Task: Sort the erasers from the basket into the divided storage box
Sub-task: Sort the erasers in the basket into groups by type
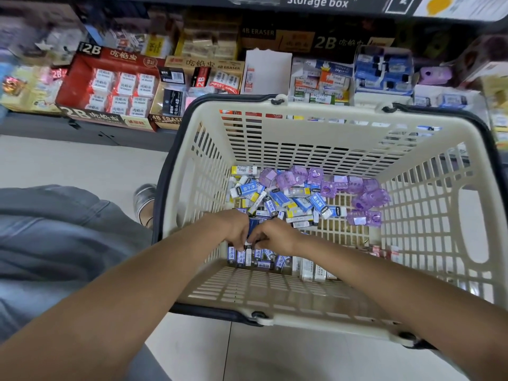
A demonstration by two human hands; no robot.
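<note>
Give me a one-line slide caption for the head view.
Both hands gather blue-sleeved erasers inside the cream basket.

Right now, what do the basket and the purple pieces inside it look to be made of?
Basket: moulded cream plastic, matte, judging by its slotted walls and rounded rim; its dark handles look like plastic too. Purple pieces: translucent, glossy plastic, probably cases, since light passes through and glints on them.

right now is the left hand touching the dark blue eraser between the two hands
Touching. In the head view the left hand has its fingers curled against the dark blue eraser, with no gap showing; the right hand pinches it from the other side.
</note>
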